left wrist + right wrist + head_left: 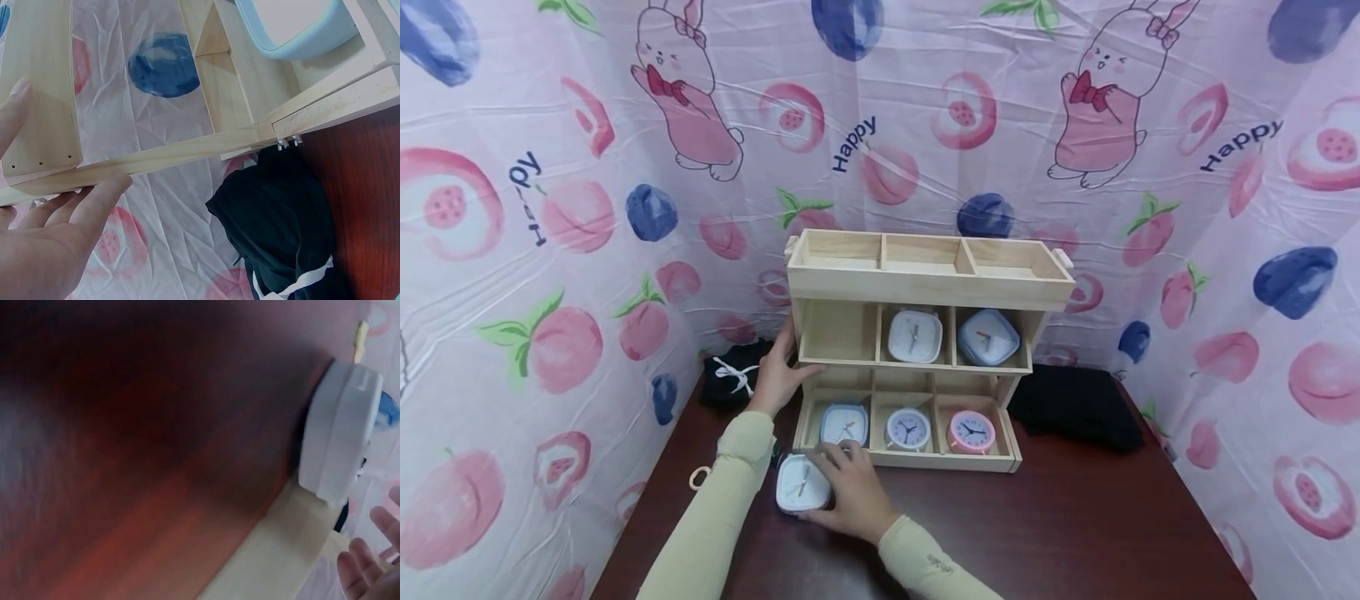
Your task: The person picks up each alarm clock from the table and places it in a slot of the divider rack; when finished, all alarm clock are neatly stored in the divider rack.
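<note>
A three-tier wooden rack (pixel 925 287) stands on the table, divided into compartments. My left hand (pixel 777 379) holds its left side; in the left wrist view the thumb and fingers lie on either side of a wooden strip (pixel 181 150). On the table before the rack's lower left corner is a white square alarm clock (pixel 801 485). Beside it my right hand (pixel 853 492) has its fingers spread and bent. The right wrist view shows a gap between the fingertips (pixel 353 569) and the white clock (pixel 340 434).
The middle tier holds a white clock (pixel 915 337) and a blue clock (pixel 988 337). The bottom holds a blue square clock (pixel 844 426), a white round clock (pixel 907 430) and a pink clock (pixel 972 432). Black cloths (pixel 1075 408) flank the rack. A wooden ring (pixel 698 477) lies left.
</note>
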Motion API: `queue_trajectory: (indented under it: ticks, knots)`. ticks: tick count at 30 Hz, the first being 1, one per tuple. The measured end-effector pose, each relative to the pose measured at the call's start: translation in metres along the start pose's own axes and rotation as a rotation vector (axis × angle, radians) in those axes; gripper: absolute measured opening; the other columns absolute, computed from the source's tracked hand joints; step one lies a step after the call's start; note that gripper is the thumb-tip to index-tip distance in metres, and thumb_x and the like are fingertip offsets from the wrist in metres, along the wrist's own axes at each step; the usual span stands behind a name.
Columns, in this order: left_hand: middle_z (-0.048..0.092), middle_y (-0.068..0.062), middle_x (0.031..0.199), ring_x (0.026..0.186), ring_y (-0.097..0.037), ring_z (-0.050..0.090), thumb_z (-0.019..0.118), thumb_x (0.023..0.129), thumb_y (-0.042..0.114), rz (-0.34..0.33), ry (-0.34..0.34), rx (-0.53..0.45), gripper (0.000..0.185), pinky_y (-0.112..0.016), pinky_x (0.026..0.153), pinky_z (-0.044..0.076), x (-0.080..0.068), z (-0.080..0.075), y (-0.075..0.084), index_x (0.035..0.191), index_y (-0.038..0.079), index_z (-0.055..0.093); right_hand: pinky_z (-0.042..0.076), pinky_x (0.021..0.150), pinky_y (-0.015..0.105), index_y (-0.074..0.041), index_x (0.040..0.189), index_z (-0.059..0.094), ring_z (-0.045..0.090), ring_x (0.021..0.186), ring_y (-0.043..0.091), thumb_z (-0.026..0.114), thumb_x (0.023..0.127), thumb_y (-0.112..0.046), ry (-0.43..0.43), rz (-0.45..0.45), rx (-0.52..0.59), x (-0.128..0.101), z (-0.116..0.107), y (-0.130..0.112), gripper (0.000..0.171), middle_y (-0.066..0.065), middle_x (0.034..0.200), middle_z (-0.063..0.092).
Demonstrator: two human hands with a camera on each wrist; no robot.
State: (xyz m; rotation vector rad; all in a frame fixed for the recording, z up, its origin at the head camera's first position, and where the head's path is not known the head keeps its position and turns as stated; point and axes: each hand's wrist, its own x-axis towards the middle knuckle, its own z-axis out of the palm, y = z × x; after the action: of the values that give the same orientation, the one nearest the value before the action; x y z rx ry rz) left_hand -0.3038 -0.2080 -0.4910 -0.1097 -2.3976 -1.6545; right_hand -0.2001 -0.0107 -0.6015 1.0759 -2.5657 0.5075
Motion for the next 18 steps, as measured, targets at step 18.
queue_trajectory:
  ticks: [18]
  knots:
    - [0.022,-0.007,0.179,0.163,-0.034,0.029,0.088,0.088,0.008,0.021,-0.001,-0.027,0.116,-0.053,0.125,0.044,-0.002,0.000,0.003,0.173,0.034,0.013,0.053,0.113,0.045,-0.025,0.131,0.076,0.054,0.134,0.024,0.094,0.072,-0.061,-0.043,0.041,0.004,-0.004,0.023,-0.001,0.072,0.001,0.151,0.058]
